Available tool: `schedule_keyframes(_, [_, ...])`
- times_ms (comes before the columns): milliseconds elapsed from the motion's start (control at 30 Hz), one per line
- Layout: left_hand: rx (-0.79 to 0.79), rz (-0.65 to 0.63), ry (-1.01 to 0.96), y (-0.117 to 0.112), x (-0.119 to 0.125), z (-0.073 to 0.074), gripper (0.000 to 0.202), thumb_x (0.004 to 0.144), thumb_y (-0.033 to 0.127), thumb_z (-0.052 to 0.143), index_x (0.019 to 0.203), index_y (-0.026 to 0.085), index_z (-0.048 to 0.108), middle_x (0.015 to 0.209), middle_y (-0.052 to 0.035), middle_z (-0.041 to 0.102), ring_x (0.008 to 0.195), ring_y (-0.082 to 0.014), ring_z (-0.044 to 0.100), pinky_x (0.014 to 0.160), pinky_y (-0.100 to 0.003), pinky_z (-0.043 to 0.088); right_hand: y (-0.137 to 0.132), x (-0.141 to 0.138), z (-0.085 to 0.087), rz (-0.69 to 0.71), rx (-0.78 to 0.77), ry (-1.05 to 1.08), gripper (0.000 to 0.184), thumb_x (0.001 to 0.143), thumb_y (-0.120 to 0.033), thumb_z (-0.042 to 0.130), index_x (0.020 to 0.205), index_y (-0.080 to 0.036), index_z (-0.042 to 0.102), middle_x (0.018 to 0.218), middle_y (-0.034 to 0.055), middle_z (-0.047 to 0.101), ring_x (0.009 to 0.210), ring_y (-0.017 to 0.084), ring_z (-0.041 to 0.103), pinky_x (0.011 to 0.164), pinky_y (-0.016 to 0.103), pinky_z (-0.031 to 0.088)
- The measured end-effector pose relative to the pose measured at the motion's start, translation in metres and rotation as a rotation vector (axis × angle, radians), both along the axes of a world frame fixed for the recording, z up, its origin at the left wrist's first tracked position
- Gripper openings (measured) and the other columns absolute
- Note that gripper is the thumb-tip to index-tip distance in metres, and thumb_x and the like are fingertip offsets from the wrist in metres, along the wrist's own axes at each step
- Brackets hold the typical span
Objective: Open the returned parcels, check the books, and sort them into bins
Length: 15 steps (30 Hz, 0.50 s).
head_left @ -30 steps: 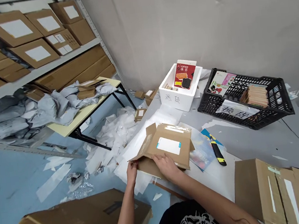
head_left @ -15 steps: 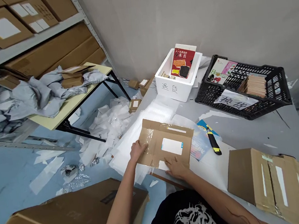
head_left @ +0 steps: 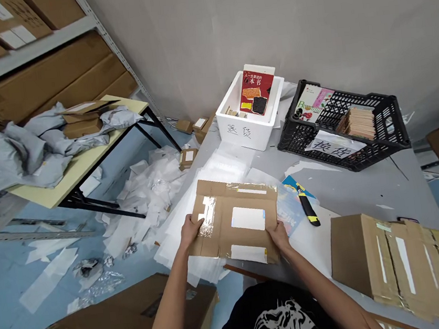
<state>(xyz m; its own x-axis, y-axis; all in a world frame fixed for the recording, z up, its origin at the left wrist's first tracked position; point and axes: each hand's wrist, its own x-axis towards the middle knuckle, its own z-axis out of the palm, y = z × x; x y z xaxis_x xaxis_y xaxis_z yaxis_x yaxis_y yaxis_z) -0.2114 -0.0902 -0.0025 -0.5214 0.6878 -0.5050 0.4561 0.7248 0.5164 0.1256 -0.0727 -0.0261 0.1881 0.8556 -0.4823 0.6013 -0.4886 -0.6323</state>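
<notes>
- The left hand (head_left: 190, 230) grips the near left edge of the cardboard mailer (head_left: 238, 220), its fingers (head_left: 193, 225) clamped on the taped flap.
- The right hand (head_left: 279, 236) holds the mailer's right edge, fingers together and clamped on it.
- The mailer lies at 12 o'clock from the hands, on white foam sheets (head_left: 176, 248).
- A box cutter (head_left: 307, 210) sits just beside it at 2 o'clock.
- A white foam box (head_left: 239, 133) stands at 12 o'clock.
- A black plastic crate (head_left: 343, 140) sits at 1 o'clock.
- A cardboard carton (head_left: 393, 266) rests at 3 o'clock.
</notes>
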Motion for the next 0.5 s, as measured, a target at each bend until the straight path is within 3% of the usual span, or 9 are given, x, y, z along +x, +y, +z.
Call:
schedule_keyframes(67, [0.119, 0.07, -0.125, -0.014, -0.008, 0.01, 0.039, 0.071, 0.048, 0.061, 0.096, 0.021, 0.048, 0.092, -0.0044, 0.068, 0.082, -0.02, 0.066, 0.071, -0.029, 0.05, 0.004, -0.001, 0.021, -0.016, 0.026, 0.144, 0.049, 0.073, -0.045, 0.052, 0.112, -0.015, 0.054, 0.11, 0.0147, 0.066, 0.1, 0.028, 0.063, 0.081, 0.04, 0.051])
schedule_keyframes(167, [0.369, 0.297, -0.464, -0.036, -0.025, 0.022, 0.052, 0.057, 0.052, 0.073, 0.09, 0.021, 0.048, 0.079, 0.0, 0.068, 0.066, -0.017, 0.064, 0.061, -0.027, 0.05, 0.015, -0.004, 0.063, 0.01, 0.007, 0.545, 0.049, 0.073, -0.052, 0.059, 0.11, -0.019, 0.058, 0.11, 0.0093, 0.068, 0.096, 0.026, 0.065, 0.079, 0.036, 0.052])
schedule_keyframes(300, [0.613, 0.618, -0.617, -0.059, -0.041, 0.024, 0.052, 0.047, 0.038, 0.082, 0.085, 0.02, 0.051, 0.076, 0.0031, 0.067, 0.063, -0.0119, 0.062, 0.06, -0.022, 0.05, 0.039, -0.016, 0.107, 0.187, -0.08, 0.821, 0.043, 0.067, -0.048, 0.071, 0.098, -0.019, 0.065, 0.094, 0.0045, 0.072, 0.084, 0.022, 0.066, 0.074, 0.033, 0.052])
schedule_keyframes(400, [0.697, 0.817, -0.59, -0.067, -0.034, 0.015, 0.041, 0.054, 0.03, 0.079, 0.083, 0.02, 0.051, 0.078, 0.0043, 0.066, 0.064, -0.0092, 0.061, 0.063, -0.021, 0.051, 0.06, -0.033, 0.113, 0.176, -0.151, 0.893, 0.044, 0.061, -0.048, 0.075, 0.092, -0.019, 0.066, 0.086, 0.0029, 0.072, 0.078, 0.02, 0.066, 0.068, 0.031, 0.053])
schedule_keyframes(500, [0.671, 0.965, -0.55, -0.069, -0.013, 0.002, 0.03, 0.062, 0.025, 0.071, 0.082, 0.02, 0.05, 0.077, 0.0045, 0.064, 0.063, -0.0088, 0.059, 0.066, -0.025, 0.053, 0.08, -0.053, 0.103, -0.008, -0.133, 0.934, 0.044, 0.059, -0.048, 0.076, 0.092, -0.021, 0.064, 0.09, 0.0024, 0.072, 0.08, 0.02, 0.067, 0.068, 0.03, 0.054])
